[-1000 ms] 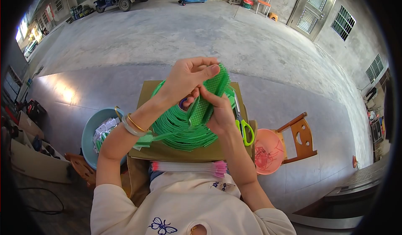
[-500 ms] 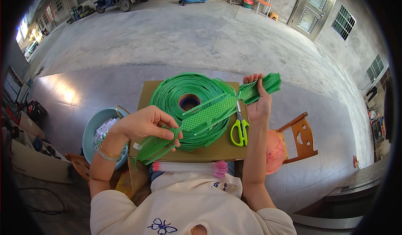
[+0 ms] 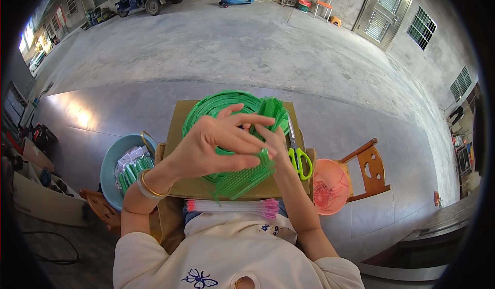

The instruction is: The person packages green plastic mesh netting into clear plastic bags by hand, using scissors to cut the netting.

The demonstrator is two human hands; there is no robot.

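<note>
A green polka-dot ribbon strip (image 3: 242, 180) hangs from my left hand (image 3: 219, 142), pinched at the thumb tip, with the other fingers stretched toward my right hand. My right hand (image 3: 277, 142), partly hidden behind the left, grips a folded green bundle (image 3: 272, 108) of the same ribbon. Both hands are close together above a large roll of green ribbon (image 3: 198, 116), which lies on a brown cardboard box (image 3: 185, 188). Scissors with lime-green handles (image 3: 303, 164) rest on the box beside my right forearm.
Thin white sticks with pink ends (image 3: 232, 206) lie across my lap. At left stands a light-blue basin (image 3: 110, 168) holding green-and-white packets (image 3: 133, 168). A pink basin (image 3: 337, 173) with red pieces sits at right, by a wooden chair (image 3: 368, 168).
My hands have come together from far apart, the right moving left and the left moving right. The ribbon stretched between them is now gathered. The scissors have shifted slightly right.
</note>
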